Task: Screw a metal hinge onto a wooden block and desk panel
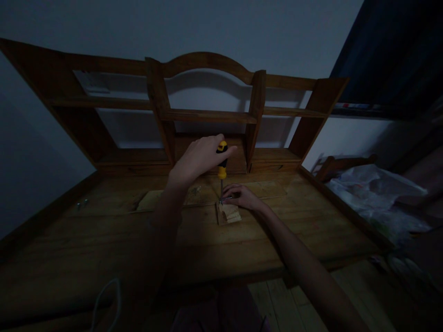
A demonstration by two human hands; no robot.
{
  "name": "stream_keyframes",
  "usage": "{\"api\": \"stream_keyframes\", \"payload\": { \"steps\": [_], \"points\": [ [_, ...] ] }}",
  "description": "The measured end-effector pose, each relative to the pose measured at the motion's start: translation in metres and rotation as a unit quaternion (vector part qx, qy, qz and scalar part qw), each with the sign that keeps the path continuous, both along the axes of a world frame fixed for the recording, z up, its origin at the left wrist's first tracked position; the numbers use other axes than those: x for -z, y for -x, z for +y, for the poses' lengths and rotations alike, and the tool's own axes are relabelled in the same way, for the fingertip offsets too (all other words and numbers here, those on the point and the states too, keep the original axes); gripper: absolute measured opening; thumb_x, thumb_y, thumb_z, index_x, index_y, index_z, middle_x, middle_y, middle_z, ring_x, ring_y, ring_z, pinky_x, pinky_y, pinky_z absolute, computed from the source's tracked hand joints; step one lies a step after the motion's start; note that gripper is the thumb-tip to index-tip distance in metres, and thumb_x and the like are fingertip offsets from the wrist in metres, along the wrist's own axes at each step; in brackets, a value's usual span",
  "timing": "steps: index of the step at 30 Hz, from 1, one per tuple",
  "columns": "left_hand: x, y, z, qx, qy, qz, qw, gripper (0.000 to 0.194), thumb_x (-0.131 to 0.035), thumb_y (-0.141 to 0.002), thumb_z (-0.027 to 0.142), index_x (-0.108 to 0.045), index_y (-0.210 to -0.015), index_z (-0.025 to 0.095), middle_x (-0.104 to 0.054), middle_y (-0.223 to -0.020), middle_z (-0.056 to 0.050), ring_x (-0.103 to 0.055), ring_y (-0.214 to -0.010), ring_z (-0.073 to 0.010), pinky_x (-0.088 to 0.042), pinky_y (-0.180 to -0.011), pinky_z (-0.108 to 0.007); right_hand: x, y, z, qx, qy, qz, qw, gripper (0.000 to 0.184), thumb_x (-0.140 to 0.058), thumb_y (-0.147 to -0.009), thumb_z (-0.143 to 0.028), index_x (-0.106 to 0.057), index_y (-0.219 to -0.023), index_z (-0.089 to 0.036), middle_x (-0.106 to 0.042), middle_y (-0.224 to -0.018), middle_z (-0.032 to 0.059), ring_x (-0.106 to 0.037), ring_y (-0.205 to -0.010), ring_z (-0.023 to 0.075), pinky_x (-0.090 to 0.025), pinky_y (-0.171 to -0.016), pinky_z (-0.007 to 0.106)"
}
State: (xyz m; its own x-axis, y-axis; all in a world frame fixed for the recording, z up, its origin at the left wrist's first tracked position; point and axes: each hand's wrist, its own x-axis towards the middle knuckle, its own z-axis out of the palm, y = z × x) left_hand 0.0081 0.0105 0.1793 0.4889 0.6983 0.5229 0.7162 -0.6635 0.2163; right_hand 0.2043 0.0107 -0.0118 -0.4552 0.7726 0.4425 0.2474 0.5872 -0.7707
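My left hand is closed around the handle of a yellow and black screwdriver, held upright with its shaft pointing down. The screwdriver's tip meets the far left corner of a small, rough-broken wood block lying on the wooden desk. My right hand rests at the block's far edge, its fingers pinched on a thin shiny metal piece close to the tip. What exactly that piece is cannot be made out in the dim light.
Flat pieces of board lie behind the block. Two small metal parts stand at the left. A wooden shelf unit rises along the desk's back. Plastic bags are beyond the right edge, and a pale cord loops at the front left.
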Motion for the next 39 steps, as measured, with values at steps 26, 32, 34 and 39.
{"api": "stream_keyframes", "payload": {
  "steps": [26,32,34,39],
  "points": [
    [-0.010,0.008,-0.019,0.127,0.061,0.059,0.988,0.031,-0.060,-0.087,0.037,-0.052,-0.111,0.020,-0.064,-0.107,-0.008,-0.062,-0.101,-0.0238,-0.046,-0.085,-0.032,-0.004,0.001,-0.003,0.000,-0.011,0.000,1.000,0.018,-0.080,-0.077,-0.039,-0.080,-0.087,-0.024,-0.072,-0.101,0.0055,-0.066,-0.099,0.0192,-0.048,-0.095,0.036],
    [-0.002,-0.009,-0.022,0.032,0.015,0.003,0.999,0.031,-0.054,-0.091,0.045,-0.053,-0.107,0.018,-0.063,-0.107,-0.012,-0.061,-0.103,-0.0270,-0.044,-0.090,-0.037,-0.004,0.000,-0.003,-0.004,-0.015,-0.001,1.000,0.016,-0.080,-0.078,-0.037,-0.080,-0.088,-0.023,-0.072,-0.101,0.0050,-0.066,-0.101,0.0184,-0.047,-0.096,0.034],
    [-0.001,-0.010,-0.018,0.085,0.038,0.001,0.996,0.028,-0.053,-0.090,0.034,-0.051,-0.113,0.019,-0.062,-0.110,-0.010,-0.061,-0.101,-0.0237,-0.045,-0.090,-0.035,-0.003,-0.001,-0.002,-0.005,-0.020,0.002,1.000,0.016,-0.080,-0.078,-0.036,-0.080,-0.087,-0.023,-0.072,-0.100,0.0050,-0.066,-0.100,0.0183,-0.047,-0.095,0.034],
    [-0.005,0.002,-0.007,0.209,0.106,-0.001,0.972,0.028,-0.056,-0.088,0.030,-0.050,-0.113,0.020,-0.063,-0.109,-0.006,-0.062,-0.094,-0.0185,-0.047,-0.084,-0.030,0.000,-0.001,0.000,-0.002,-0.012,0.001,1.000,0.019,-0.081,-0.077,-0.038,-0.080,-0.088,-0.023,-0.071,-0.102,0.0054,-0.066,-0.101,0.0189,-0.048,-0.096,0.034]
  ]
}}
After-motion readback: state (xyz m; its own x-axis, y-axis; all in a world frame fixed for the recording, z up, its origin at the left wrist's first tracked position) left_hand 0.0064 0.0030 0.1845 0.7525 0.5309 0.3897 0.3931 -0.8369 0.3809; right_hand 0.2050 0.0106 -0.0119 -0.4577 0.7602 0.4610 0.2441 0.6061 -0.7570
